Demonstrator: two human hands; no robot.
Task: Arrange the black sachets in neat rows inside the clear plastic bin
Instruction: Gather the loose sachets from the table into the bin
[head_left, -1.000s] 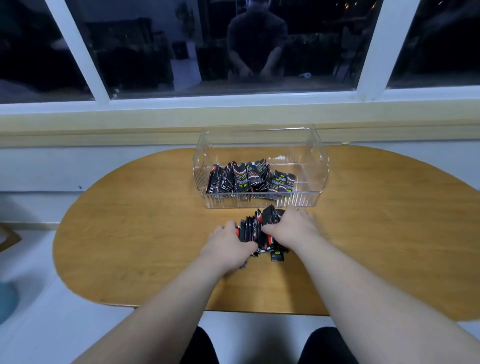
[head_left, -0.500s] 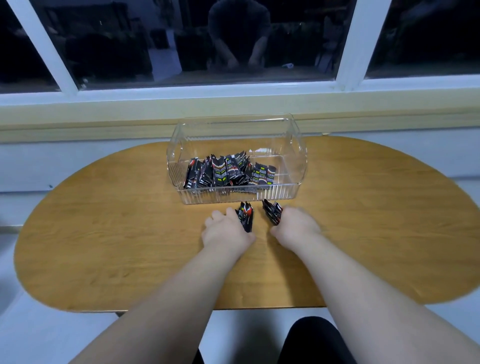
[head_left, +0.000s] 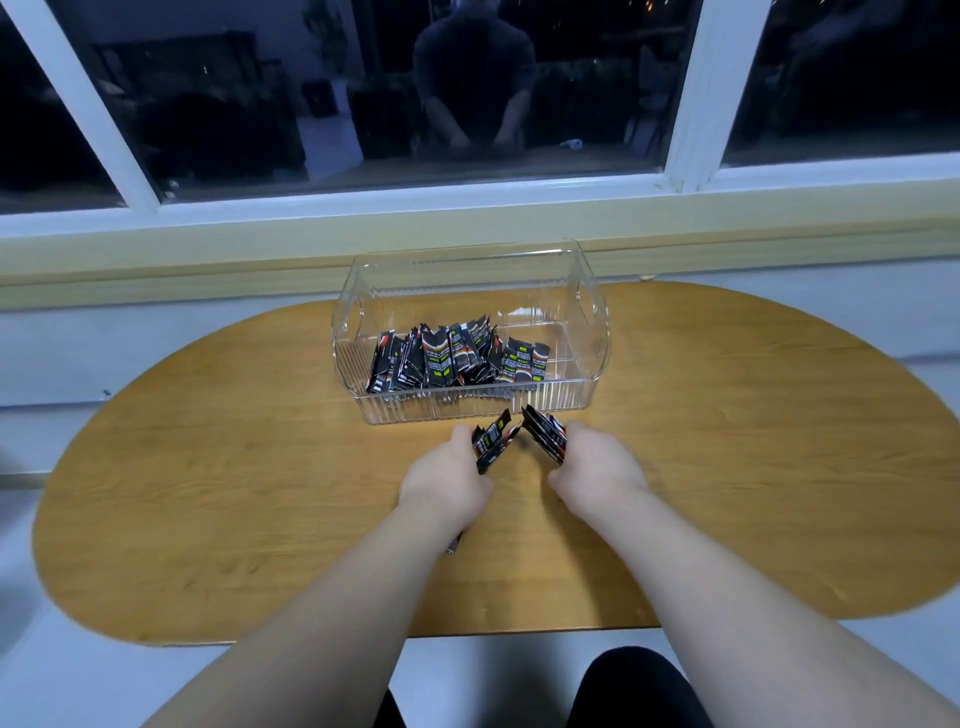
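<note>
A clear plastic bin (head_left: 582, 410) stands on the oval wooden table (head_left: 208, 493), close to the window side. Several black sachets (head_left: 447, 358) stand leaning in a row along the bin's front-left part. Just in front of the bin, my left hand (head_left: 447, 480) grips a small bunch of black sachets (head_left: 491, 444) that stick up to its right. My right hand (head_left: 597, 467) grips another bunch of sachets (head_left: 545, 436) that points up and to the left. The two bunches almost meet at their tips. A dark sachet edge (head_left: 455, 544) peeks out under my left wrist.
A pale window sill (head_left: 208, 244) and white window frame run behind the table, with dark glass above. My knees (head_left: 639, 686) show below the table's near edge. Bare wood lies to both sides of the bin.
The single pile under both hands has been split into two bunches, one in each hand. Both hands have risen a little toward the bin's front wall.
</note>
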